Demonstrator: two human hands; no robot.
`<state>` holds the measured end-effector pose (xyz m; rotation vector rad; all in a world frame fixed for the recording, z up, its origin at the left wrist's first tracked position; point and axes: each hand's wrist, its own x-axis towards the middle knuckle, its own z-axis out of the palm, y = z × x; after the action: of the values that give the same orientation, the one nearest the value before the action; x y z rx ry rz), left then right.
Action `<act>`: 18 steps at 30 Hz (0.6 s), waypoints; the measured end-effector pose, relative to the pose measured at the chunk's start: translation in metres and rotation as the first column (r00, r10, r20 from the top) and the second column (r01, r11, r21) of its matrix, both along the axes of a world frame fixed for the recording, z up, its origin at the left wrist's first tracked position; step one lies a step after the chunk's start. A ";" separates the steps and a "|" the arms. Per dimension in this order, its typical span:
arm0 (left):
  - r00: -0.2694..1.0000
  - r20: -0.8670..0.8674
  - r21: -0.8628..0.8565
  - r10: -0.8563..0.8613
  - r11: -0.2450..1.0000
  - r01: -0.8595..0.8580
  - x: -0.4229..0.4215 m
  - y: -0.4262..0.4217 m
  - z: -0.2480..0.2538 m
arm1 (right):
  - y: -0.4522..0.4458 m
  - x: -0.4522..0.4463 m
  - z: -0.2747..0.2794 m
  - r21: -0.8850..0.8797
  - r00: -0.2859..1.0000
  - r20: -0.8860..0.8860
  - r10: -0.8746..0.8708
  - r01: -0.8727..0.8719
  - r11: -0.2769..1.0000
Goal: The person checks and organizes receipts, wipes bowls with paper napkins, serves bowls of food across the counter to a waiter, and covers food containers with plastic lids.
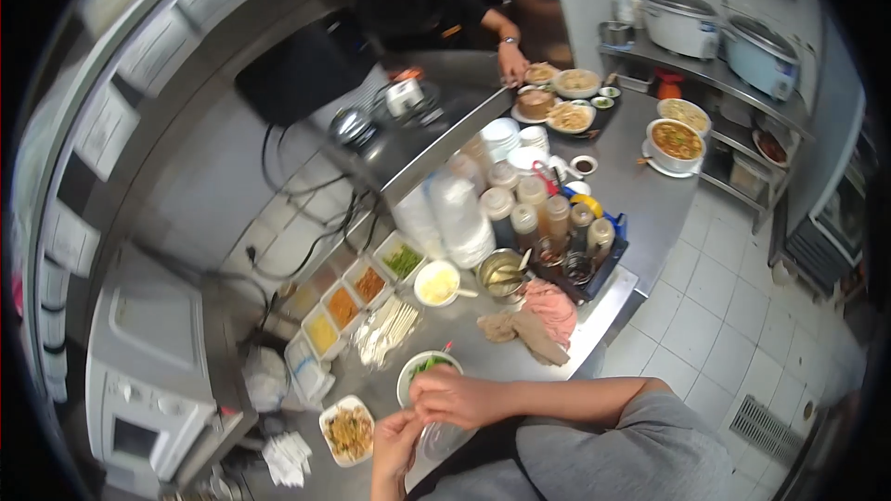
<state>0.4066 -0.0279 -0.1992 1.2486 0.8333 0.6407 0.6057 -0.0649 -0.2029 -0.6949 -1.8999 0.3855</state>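
My right hand (457, 399) is closed over the near edge of a white bowl (403, 380) with chopped greens (426, 365) in it. Just left of it, my left hand (397, 438) has its fingers pinched together, and the fingertips of both hands meet. Whatever lies between them is too small or hidden to make out. Under my right wrist shows a clear plastic piece (441, 441), its kind unclear. A white square dish of food (349, 430) sits left of my hands.
Topping tubs (342, 308), wrapped sticks (387, 329) and a bowl of pale yellow food (436, 284) stand beyond. Cloths (549, 311), a pot (502, 274) and sauce bottles (534, 209) are to the right. Another person's hand (511, 63) is by served dishes at the back.
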 end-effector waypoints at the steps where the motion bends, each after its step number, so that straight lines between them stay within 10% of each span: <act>1: 0.998 -0.059 0.020 0.038 0.999 -0.036 0.002 -0.004 0.005 | 0.000 0.001 0.003 0.012 0.999 0.039 -0.011 0.011 1.000; 8: 0.975 0.066 0.107 0.211 0.970 -0.217 -0.003 -0.008 0.004 | -0.010 0.003 0.023 0.012 0.983 0.176 0.054 -0.057 0.998; 18: 0.997 0.079 0.069 0.015 0.997 -0.020 0.001 -0.019 0.004 | -0.007 0.000 0.015 -0.013 0.980 0.182 -0.085 0.089 0.996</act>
<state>0.4076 -0.0471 -0.1949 1.2722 0.7627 0.7342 0.6056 -0.0717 -0.1875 -0.8486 -2.0303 0.2949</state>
